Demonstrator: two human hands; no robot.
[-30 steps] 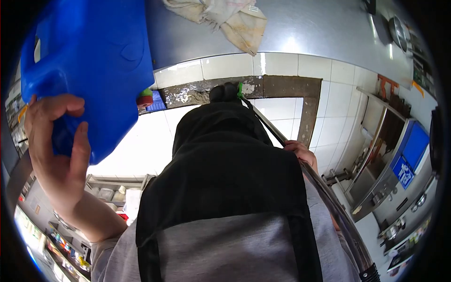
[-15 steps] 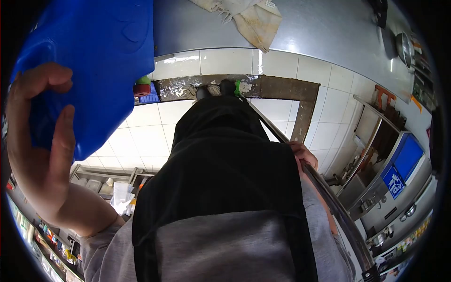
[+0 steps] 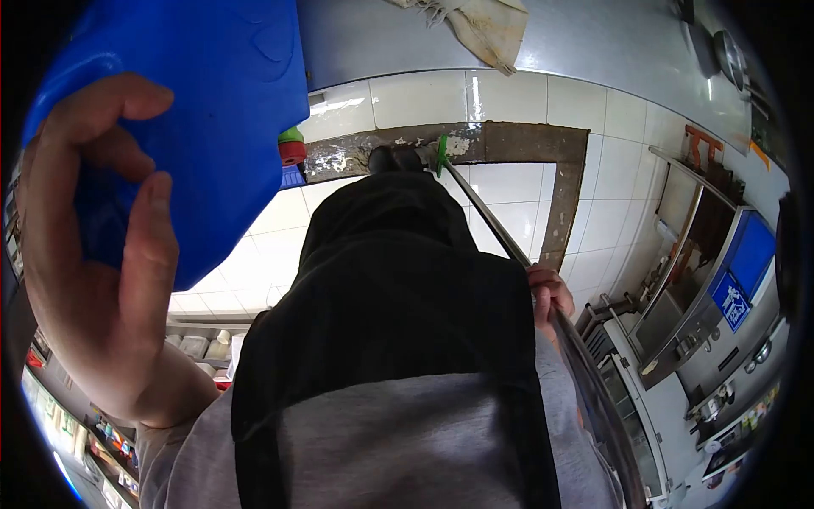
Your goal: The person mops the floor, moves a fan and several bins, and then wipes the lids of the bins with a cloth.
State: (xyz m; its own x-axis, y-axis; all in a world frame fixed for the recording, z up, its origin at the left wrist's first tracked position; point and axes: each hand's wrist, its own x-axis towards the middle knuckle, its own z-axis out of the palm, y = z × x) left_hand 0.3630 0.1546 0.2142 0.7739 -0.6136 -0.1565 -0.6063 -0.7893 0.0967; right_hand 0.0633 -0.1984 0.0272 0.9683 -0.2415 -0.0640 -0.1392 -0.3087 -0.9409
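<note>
My left hand (image 3: 106, 220) is raised on the left, fingers curled and thumb apart from them, with a gap between. Behind and below it stands a large blue plastic container (image 3: 229, 170), which the hand overlaps in this view. At my right side, my right hand (image 3: 550, 290) wraps round a long metal pole (image 3: 487, 212). The pole slants down to a green piece (image 3: 443, 154) at its far end, beside my dark shoes (image 3: 394, 159) on the floor. What the green piece joins onto is hidden.
A steel counter (image 3: 593, 51) runs across the front, with a stained cloth (image 3: 487, 34) hanging over its edge. A red and green object (image 3: 292, 148) is by the blue container. Steel shelving (image 3: 678, 220) lines the right. White tiles (image 3: 509, 182) cover the floor around a dark strip (image 3: 568, 195).
The view has shifted, so the counter and container appear further right. My left hand has moved right and its thumb tip has risen. My feet are closer together; my right hand stays on the pole.
</note>
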